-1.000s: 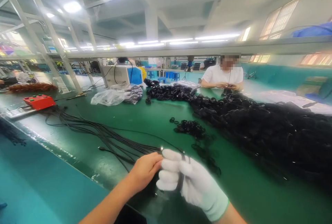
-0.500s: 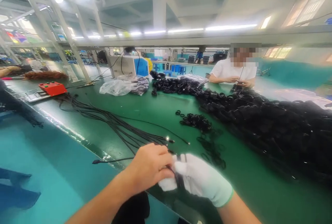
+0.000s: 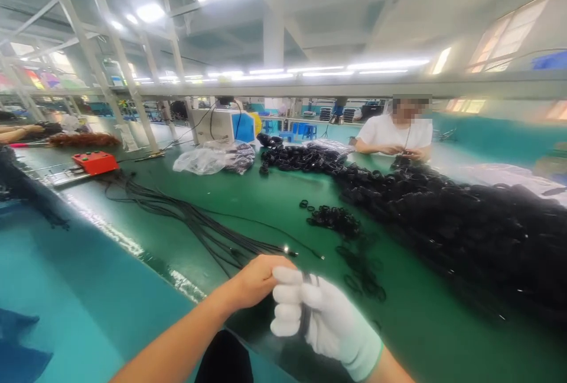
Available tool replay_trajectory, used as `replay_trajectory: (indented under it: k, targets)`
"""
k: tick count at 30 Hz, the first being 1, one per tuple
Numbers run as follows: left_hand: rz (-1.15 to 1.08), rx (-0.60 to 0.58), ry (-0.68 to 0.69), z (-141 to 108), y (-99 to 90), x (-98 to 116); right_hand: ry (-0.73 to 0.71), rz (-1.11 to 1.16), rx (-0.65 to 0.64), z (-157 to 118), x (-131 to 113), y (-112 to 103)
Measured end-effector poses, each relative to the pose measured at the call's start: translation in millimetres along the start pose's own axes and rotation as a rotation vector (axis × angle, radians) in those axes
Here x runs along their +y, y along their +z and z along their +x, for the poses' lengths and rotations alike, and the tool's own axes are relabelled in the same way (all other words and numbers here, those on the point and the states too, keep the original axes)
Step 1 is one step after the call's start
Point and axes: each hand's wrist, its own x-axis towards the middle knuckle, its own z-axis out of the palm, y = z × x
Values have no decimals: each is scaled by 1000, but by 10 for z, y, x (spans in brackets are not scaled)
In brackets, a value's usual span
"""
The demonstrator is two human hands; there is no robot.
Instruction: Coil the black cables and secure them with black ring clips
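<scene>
My right hand (image 3: 328,318), in a white glove with a pale green cuff, is closed around black cable (image 3: 305,312) that runs across its fingers. Right against its fingertips, my bare left hand (image 3: 259,279) has its fingers curled. Their tips are hidden behind the glove, so whatever they grip does not show. Just beyond both hands lies a bundle of straight black cables (image 3: 199,220) with metal plug ends, stretched along the green table (image 3: 274,197). A small heap of black rings (image 3: 336,220) rests to the right of the plugs.
Coiled black cables (image 3: 469,229) form a big pile on the right. A red control box (image 3: 95,162) sits far left, and a clear plastic bag (image 3: 201,158) lies before a white-and-blue machine (image 3: 221,126). Across the table sits a person in white (image 3: 394,132), hands on a cable.
My left hand has moved down behind the gloved fingers. The right glove has turned, showing its curled fingers. The single cable end that stuck out left of my hands is out of sight.
</scene>
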Motion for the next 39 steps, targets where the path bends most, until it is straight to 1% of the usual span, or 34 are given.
replay_trajectory:
  k: [3,5,7,10,12,15,17,19,20,22,24,25,27,29,33,35,36,37,39]
  targets:
    - [265,91,-96,39,2,-38,-229,-37,107,-13,-198,5]
    - [405,157,-162,54,36,-50,-326,-72,209,-38,-336,-23]
    - [520,188,-224,50,109,-21,-375,-92,291,-69,-446,-60]
    - [659,168,-267,-1,260,131,-415,-106,348,-98,-528,-103]
    - [730,157,-225,-45,347,277,-423,-140,353,-97,-526,-115]
    - [787,132,-100,-77,415,444,-411,-215,363,-61,-461,-114]
    - [809,96,8,-62,404,471,-386,-272,405,-24,-398,-103]
    - [855,107,159,-28,334,437,-339,-346,450,17,-336,-85]
    - [886,126,246,-9,276,412,-303,-389,441,36,-309,-75]
    - [940,142,413,27,124,372,-219,-451,346,64,-261,-58]
    - [954,97,532,56,-39,364,-146,-438,205,72,-224,-56]
    - [943,67,563,68,-111,370,-122,-400,153,67,-208,-62]
    - [897,21,579,91,-215,385,-76,-306,97,45,-177,-86]
    - [836,-15,565,117,-263,387,-17,-235,71,21,-144,-111]
    - [728,-96,536,180,-271,350,93,-178,40,14,-70,-125]
    - [709,-106,544,195,-277,335,115,-173,40,28,-41,-115]
    - [707,-74,553,191,-285,334,121,-171,45,35,-32,-111]
    - [710,-7,558,179,-293,337,125,-166,50,40,-26,-109]
    - [730,173,556,135,-302,351,130,-148,55,48,-24,-117]
